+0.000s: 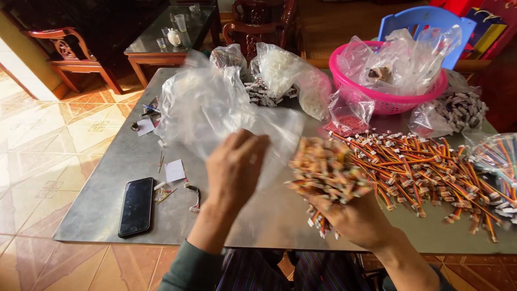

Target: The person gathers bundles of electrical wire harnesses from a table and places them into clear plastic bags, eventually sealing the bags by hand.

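Head view shows our right hand (358, 218) with its grip closed around a thick bundle of short wire harnesses (326, 175), orange, red and yellow leads with small white connectors at the ends; the bundle stands up out of the fist and fans a little at the top. Our left hand (234, 167) is raised just left of it, fingers curled into the edge of a clear plastic bag (215, 108), which is blurred and billows up over the middle of the tabletop (97, 199). Whether the bag's mouth is open toward the bundle we cannot tell. The bundle is beside the bag, not inside it, so we judge this handful gathered but not yet bagged.

To the right lies a wide loose pile of the same harnesses (425, 167), spread across the tabletop, so plenty seems left to gather. Farther off, several filled plastic bags (285, 75) sit near a pink basket (377, 97) that holds more crumpled bags, and another bag of white connectors (458, 110) rests at the far right; a share of the work looks done.

Near left, a black phone (135, 206) lies flat on the tabletop, with white paper scraps (174, 170) and a stray wire piece (195, 198) beside it.
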